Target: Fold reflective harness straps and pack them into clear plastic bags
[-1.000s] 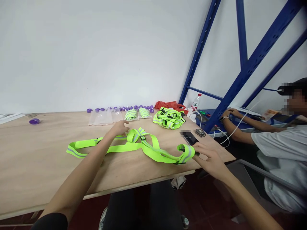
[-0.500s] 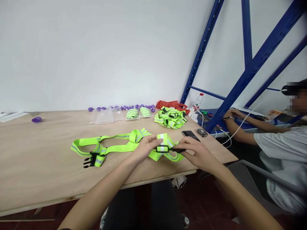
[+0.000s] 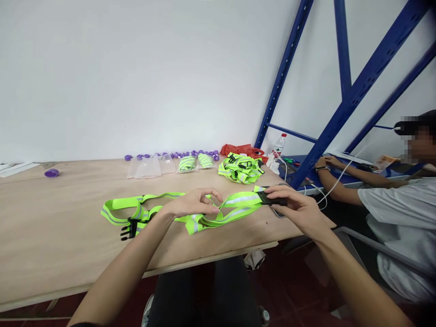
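A fluorescent yellow-green reflective strap harness (image 3: 241,200) stretches across the table in front of me. My right hand (image 3: 301,209) grips the black plastic buckle (image 3: 264,198) at its right end, drawing the doubled strap out to the right. My left hand (image 3: 195,202) hovers over the middle of the harness, thumb and fingers curved but apart; some webbing runs beneath it. To the left, a loop of the harness lies on the table with a black pronged buckle half (image 3: 128,228) beside my left forearm.
Behind the harness sit a pile of similar straps (image 3: 241,168), bagged straps (image 3: 187,163), clear bags (image 3: 148,167) and purple rolls (image 3: 200,153). A phone (image 3: 278,212) is partly under my right hand. Blue rack posts (image 3: 316,141) stand at right; a co-worker (image 3: 398,209) sits beyond.
My right hand has moved right with the black buckle, pulling the strap longer. My left hand has let go of the strap by the buckle and shifted left, fingers parted.
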Available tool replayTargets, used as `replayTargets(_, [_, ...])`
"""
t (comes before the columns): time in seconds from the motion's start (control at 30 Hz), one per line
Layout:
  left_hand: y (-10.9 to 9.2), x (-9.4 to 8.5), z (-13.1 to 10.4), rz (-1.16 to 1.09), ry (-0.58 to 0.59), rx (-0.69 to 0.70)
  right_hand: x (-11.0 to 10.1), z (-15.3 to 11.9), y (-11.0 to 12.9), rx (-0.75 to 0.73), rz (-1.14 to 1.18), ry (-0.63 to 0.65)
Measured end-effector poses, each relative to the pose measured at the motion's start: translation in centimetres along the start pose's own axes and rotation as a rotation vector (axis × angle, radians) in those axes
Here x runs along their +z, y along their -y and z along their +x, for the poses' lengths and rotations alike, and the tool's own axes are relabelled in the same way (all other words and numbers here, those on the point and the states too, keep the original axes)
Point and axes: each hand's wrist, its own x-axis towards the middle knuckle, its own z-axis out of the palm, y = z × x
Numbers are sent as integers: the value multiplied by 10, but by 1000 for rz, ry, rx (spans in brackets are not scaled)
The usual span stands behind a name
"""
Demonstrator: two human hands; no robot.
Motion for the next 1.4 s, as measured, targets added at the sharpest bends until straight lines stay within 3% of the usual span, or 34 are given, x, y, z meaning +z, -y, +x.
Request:
replayTargets(0.07, [-6, 3, -3, 304, -57, 57, 1, 3, 1, -29, -2, -36])
replayTargets(0.17, [-7, 7, -5, 708, -230, 110, -1, 6, 0, -60, -13, -123])
replayTargets(0.3, [6, 1, -2, 942, -446, 118, -8, 9, -1, -70, -43, -280])
replayTargets(0.5, [19, -20, -5, 1016, -578, 28, -18, 27, -4, -203, -11, -590])
replayTargets(0.77, [-9, -54, -41, 912, -787, 37, -42, 46, -39, -174, 29, -931])
replayTargets(0.87, [-22, -70, -57, 920, -867, 30, -47, 48, -43, -154, 20, -986])
replayTargets(0.97, [-39, -85, -76, 678, -825, 2, -51, 54, -34, -195, -26, -1026])
replayTargets(1.13, [-64, -99, -108, 263, -594, -81, -62, 77, -20, -247, 91, -1040])
replayTargets(1.4, [-66, -98, -132, 365, -348, -58, -80, 96, -38, -186, 209, -1073])
